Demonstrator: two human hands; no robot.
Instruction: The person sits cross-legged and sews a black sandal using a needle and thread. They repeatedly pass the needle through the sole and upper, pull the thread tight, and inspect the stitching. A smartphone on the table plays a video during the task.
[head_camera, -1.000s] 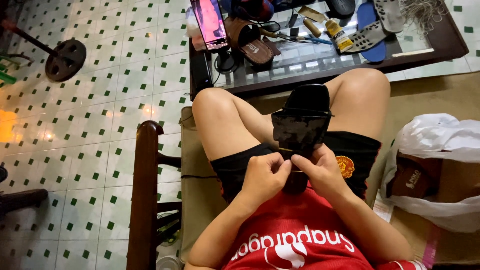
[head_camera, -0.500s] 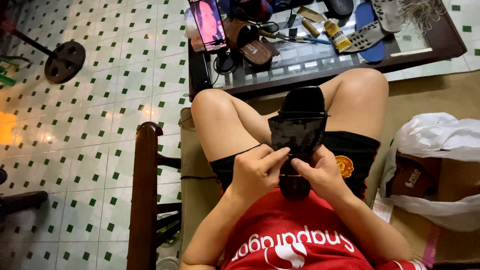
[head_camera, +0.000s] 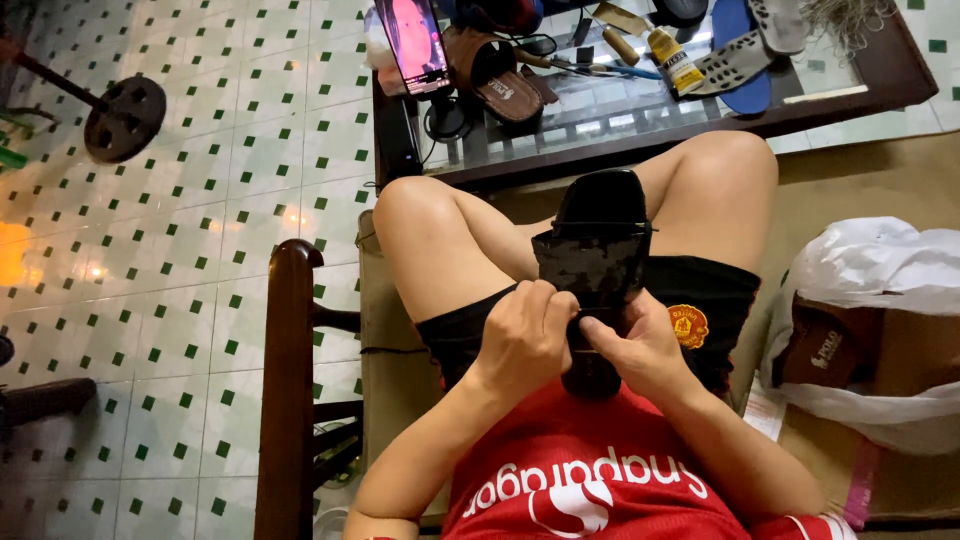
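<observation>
I sit with a black shoe (head_camera: 597, 240) lying sole-up on my lap, toe pointing away from me. A dark, worn sole piece covers its middle. My left hand (head_camera: 525, 335) grips the near left edge of that sole, fingers curled over it. My right hand (head_camera: 640, 350) holds the shoe's heel end from the right, thumb pressing on the sole's near edge. Both hands touch each other over the shoe. The heel end is partly hidden under my fingers.
A glass-topped table (head_camera: 850, 85) ahead holds a brown sandal (head_camera: 495, 70), a lit phone (head_camera: 412, 42), a glue tube (head_camera: 672, 55), tools and a blue insole (head_camera: 745, 60). A cardboard box with a white bag (head_camera: 870, 300) lies at my right. A wooden armrest (head_camera: 287, 380) stands at my left.
The shoe has come slightly nearer and higher on my lap. My left hand has slid up over the sole's near edge; the right hand stays at the heel.
</observation>
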